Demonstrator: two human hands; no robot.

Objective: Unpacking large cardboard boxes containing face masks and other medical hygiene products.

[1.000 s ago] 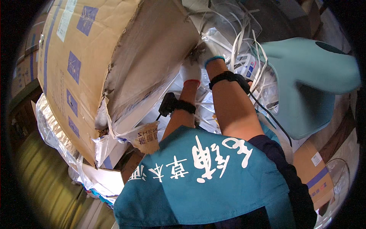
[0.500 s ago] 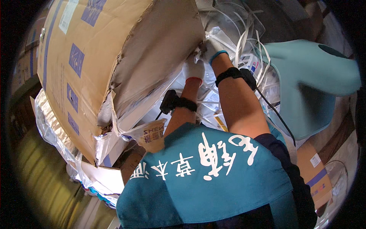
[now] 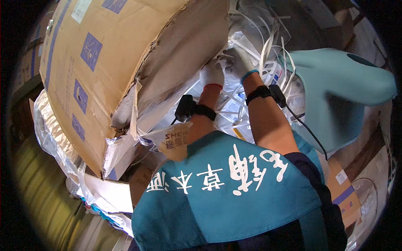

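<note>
Brown cardboard box (image 3: 104,62), blue square labels, beside gloved left hand (image 3: 211,74).

We see both hands in white knitted work gloves: the left hand (image 3: 212,74) has a red-edged cuff, the right hand (image 3: 237,62) a blue-edged one. Just below each cuff sits a black wrist strap carrying a small black boxy device (image 3: 184,108); from the right-wrist device (image 3: 277,95) a thin black cable (image 3: 307,133) runs down toward the teal cloth apron (image 3: 234,196). That apron bears large white brush-style characters across the chest. Beside it, on the right, a dark navy short sleeve (image 3: 312,167) shows.
</note>
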